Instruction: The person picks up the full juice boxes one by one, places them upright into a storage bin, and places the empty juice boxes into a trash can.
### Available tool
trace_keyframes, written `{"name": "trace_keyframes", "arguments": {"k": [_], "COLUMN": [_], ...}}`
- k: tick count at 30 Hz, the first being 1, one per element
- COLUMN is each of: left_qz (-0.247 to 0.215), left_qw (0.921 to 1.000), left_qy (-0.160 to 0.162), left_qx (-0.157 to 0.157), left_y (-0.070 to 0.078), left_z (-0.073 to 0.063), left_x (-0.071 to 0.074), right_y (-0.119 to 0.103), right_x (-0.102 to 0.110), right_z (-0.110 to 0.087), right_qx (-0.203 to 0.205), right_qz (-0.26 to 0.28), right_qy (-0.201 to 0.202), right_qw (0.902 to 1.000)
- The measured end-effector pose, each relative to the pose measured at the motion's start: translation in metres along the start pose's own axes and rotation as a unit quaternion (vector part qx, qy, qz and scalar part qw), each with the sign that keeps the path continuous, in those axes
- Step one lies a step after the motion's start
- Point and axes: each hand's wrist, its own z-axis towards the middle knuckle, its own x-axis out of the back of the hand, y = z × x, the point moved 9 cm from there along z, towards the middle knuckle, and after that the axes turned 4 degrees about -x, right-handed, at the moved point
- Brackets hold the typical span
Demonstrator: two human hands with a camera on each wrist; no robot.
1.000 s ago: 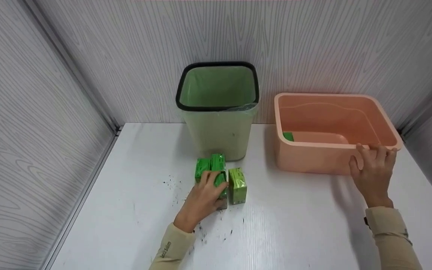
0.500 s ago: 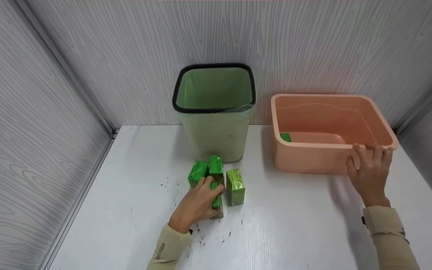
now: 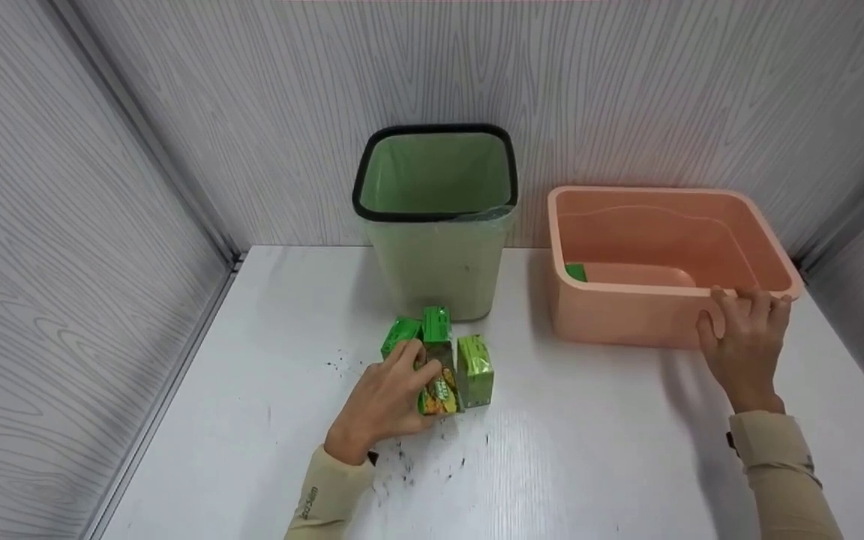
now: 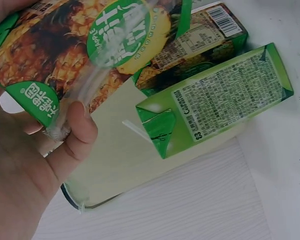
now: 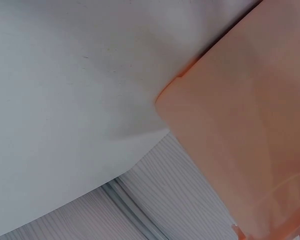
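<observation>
My left hand [image 3: 381, 401] holds a juice carton [image 3: 441, 394] with pineapples on its side, tilted so the printed face shows. In the left wrist view the thumb lies at the lower end of this carton [image 4: 65, 55], beside its clear straw wrapper. Two green-topped cartons stand just beyond the hand, one upright [image 3: 436, 324] and one partly covered [image 3: 402, 329] by the fingers. Right of them stands a lighter green carton [image 3: 477, 375]. My right hand [image 3: 747, 349] grips the front rim of a pink plastic tub [image 3: 627, 319], fingers hooked over it.
A pale green trash bin [image 3: 436, 266] with a black rim and clear liner stands behind the cartons. Inside the tub, a green item [image 3: 575, 272] shows at the left. Dark specks dot the white table [image 3: 567, 465]. Grained panels [image 3: 289, 112] enclose the back and sides.
My left hand has drawn its carton toward me from the group and tipped it, so the pineapple face now shows. The left green carton has turned slightly. My right hand stays on the tub rim.
</observation>
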Motion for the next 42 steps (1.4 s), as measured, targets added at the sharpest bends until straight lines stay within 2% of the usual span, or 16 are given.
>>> {"name": "trace_keyframes", "arguments": {"k": [8, 19, 27, 31, 38, 42], "left_qz": [0.023, -0.007, 0.012, -0.01, -0.07, -0.103], "left_qw": [0.999, 0.9991, 0.9941, 0.9921, 0.9906, 0.9868], "left_qy": [0.038, 0.043, 0.104, 0.12, 0.114, 0.123], "left_qx": [-0.004, 0.003, -0.029, -0.034, -0.027, -0.02], "left_y": [-0.001, -0.003, -0.001, -0.003, -0.008, -0.011], "left_z": [0.002, 0.002, 0.003, 0.007, 0.014, 0.019], "left_x": [0.013, 0.028, 0.051, 0.056, 0.054, 0.052], "right_y": [0.001, 0.001, 0.001, 0.002, 0.002, 0.001], "right_x": [-0.001, -0.001, 0.0, 0.001, 0.001, 0.0], "right_z": [0.0, -0.001, -0.001, 0.0, 0.0, 0.0], "right_qx": [-0.001, 0.003, -0.001, -0.003, -0.002, 0.001], "right_qz": [-0.003, 0.004, 0.003, -0.002, -0.007, -0.013], "right_qy": [-0.004, 0.004, 0.004, 0.005, 0.005, 0.001], "right_qw": [1.0, 1.0, 1.0, 1.0, 1.0, 0.9999]}}
